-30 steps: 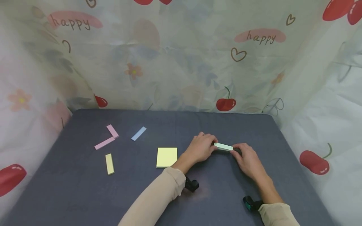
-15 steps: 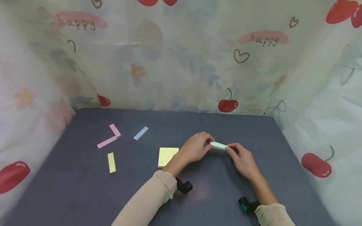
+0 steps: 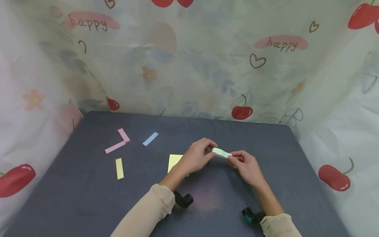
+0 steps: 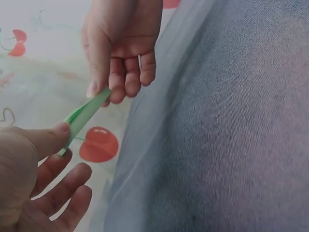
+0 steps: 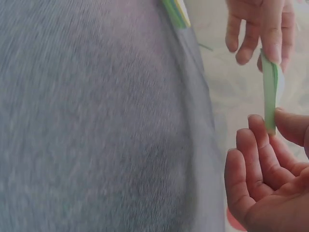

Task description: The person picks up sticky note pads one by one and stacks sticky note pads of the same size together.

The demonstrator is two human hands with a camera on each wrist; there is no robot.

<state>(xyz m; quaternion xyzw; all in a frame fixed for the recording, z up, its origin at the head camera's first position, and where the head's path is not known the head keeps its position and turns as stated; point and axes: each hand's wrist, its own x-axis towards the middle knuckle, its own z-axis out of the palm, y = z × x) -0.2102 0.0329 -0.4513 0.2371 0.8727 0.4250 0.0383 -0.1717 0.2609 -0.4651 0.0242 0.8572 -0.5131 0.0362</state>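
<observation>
A narrow pad of pale green sticky notes (image 3: 220,152) is held between both hands above the dark tabletop. My left hand (image 3: 195,157) pinches its left end with thumb and index finger. Its right end sits between the thumb and fingers of my right hand (image 3: 248,167). The green pad (image 4: 87,115) bows a little, and in the left wrist view its sheets part slightly along one edge. Seen from the right wrist, the pad (image 5: 269,94) shows a bulging layer at its side. The remaining fingers of both hands are loosely bent, off the pad.
A square yellow sticky-note pad (image 3: 174,160) lies partly behind my left forearm. Farther left are two pink strip pads (image 3: 115,146) forming an angle, a blue strip pad (image 3: 150,139) and a yellow strip pad (image 3: 119,169). A printed curtain (image 3: 192,75) surrounds the table (image 3: 74,197).
Both hands have shifted left with the green sticky-note pad, which has gone from straight to bowed. The left forearm now covers more of the square yellow pad. The head view has turned slightly.
</observation>
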